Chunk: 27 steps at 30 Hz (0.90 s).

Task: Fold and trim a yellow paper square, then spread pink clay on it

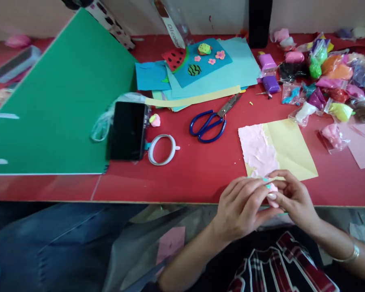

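Observation:
At the table's front edge my left hand [241, 209] and my right hand [296, 198] meet. Between their fingertips they pinch a lump of pink clay [273, 189], partly covered by the fingers. Both are closed, with my right thumb pressing against the lump. Just beyond the hands lies a sheet of yellow paper [292, 146]. Its left part carries a ragged, uneven layer of pink clay [258, 150], and my fingers overlap the sheet's near edge.
Blue-handled scissors [208, 125] lie left of the sheet, near a tape roll [162, 150] and a black phone [127, 130]. Blue papers [243, 61] with clay shapes lie behind. Several bagged clays [334, 73] crowd the right. A green board [69, 105] covers the left.

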Tool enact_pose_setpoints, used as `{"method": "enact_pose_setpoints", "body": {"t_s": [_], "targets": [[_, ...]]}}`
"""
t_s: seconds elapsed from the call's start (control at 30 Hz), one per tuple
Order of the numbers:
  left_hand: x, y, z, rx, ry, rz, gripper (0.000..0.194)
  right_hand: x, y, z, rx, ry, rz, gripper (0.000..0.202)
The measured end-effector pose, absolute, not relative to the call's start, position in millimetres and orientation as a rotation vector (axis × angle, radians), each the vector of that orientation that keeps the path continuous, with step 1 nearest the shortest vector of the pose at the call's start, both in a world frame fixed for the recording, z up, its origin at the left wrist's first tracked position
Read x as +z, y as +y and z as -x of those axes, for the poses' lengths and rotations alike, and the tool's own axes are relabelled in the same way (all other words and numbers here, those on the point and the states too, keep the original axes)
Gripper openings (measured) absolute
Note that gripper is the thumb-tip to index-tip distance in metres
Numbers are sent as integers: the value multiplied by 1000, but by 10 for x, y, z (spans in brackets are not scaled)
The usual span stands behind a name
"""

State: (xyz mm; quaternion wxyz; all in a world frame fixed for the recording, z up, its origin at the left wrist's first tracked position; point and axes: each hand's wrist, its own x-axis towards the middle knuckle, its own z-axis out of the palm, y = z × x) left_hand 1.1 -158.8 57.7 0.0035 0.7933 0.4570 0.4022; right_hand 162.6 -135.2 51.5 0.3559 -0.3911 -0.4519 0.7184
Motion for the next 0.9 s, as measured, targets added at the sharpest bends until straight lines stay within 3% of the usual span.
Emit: {"method": "enact_pose_setpoints", "body": {"t_s": [0.17, 0.27, 0.47, 0.57, 0.63, 0.7, 0.8, 0.9], "targets": [[595, -1742, 21, 1018, 1290, -2543, 24, 417, -1646, -1685, 2012, -1078, 911, 47], [590, -1802, 47, 930, 1282, -2547, 28, 387, -1716, -1735, 2115, -1082, 871, 62], [557, -1847, 145, 1001, 1155, -2453, 14, 373, -1729, -1805, 1989, -1330, 1016, 44], [485, -1621, 328, 1071, 1206, -2465, 26, 426, -1619, -1865, 1851, -1382, 1057, 31], [387, -1343, 458, 960, 1474, -2491, 40, 482, -1478, -1911, 1709, -1433, 1106, 23], [268, -1038, 549, 711, 1638, -2529, 55, 547, -1276, -1935, 1551, -1582, 1180, 20], [134, -698, 598, 297, 1576, -2600, 61, 629, -848, -1892, 1297, -1777, 1351, 25], [128, -604, 593, 137, 1559, -2647, 64, 625, -323, -1762, 1034, -1856, 1538, 27]]}}
